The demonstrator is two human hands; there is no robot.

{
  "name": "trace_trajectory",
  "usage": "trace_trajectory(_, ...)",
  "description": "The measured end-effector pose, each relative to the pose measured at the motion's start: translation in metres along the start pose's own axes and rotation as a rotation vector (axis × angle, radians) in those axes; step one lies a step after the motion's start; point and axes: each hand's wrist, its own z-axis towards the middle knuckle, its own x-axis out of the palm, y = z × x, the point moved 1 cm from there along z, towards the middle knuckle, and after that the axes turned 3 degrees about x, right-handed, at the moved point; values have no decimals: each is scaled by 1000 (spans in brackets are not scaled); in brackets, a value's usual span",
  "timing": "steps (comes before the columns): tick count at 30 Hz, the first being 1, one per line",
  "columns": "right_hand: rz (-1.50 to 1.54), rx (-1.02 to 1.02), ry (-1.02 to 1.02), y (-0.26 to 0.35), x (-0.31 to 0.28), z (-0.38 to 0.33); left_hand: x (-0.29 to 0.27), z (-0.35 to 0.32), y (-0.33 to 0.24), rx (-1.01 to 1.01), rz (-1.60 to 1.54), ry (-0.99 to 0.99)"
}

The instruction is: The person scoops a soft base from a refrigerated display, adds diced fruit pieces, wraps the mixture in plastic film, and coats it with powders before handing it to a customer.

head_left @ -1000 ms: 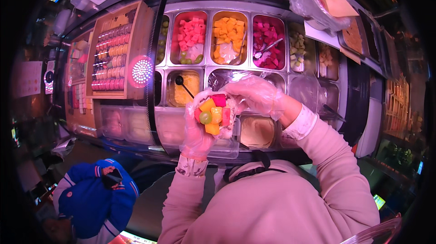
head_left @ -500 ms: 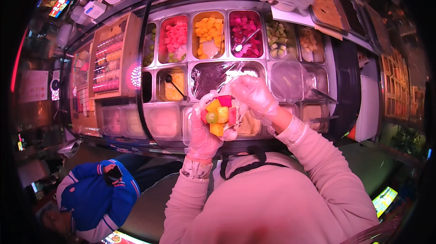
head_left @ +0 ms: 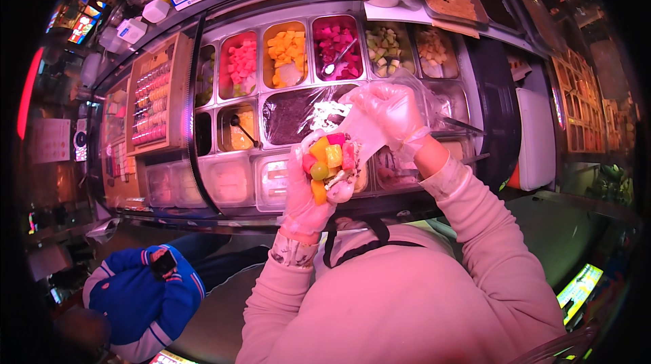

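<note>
Left hand (head_left: 306,203) cups the fruit-topped dessert (head_left: 333,155) from its eight o'clock side, seemingly steadying it while the right hand (head_left: 392,113), toward two o'clock, pinches a pale stretched sheet (head_left: 368,136).

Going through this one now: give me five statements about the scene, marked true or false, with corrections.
1. The left hand holds a fruit-topped food. True.
2. The right hand is bare and empty. False: it wears a clear glove and pinches a pale translucent sheet.
3. The yellow cubes sit between the pink cubes and the magenta cubes. True.
4. The black utensil rests in the magenta cubes. False: it rests in the yellow food.
5. A person in blue is at lower left. True.
</note>
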Motion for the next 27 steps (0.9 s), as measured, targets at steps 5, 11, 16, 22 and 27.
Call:
trace_trajectory(5, 227, -70, -15, -9, -4, -10, -9, 2, 9, -83, -76, 42)
trace_trajectory(11, 216, -68, -40, 11, 5, -20, -8, 2, 14, -44, -14, 53)
trace_trajectory(16, 44, -14, 1, 44, 20, -34, -3, 7, 17, -24, -13, 46)
trace_trajectory(22, -764, -715, 132, 69, 53, -63, 9, 16, 20, 17, -87, 19)
trace_trajectory(27, -1035, -809, 241, 57, 74, -88, 0, 12, 17, 123, -200, 414)
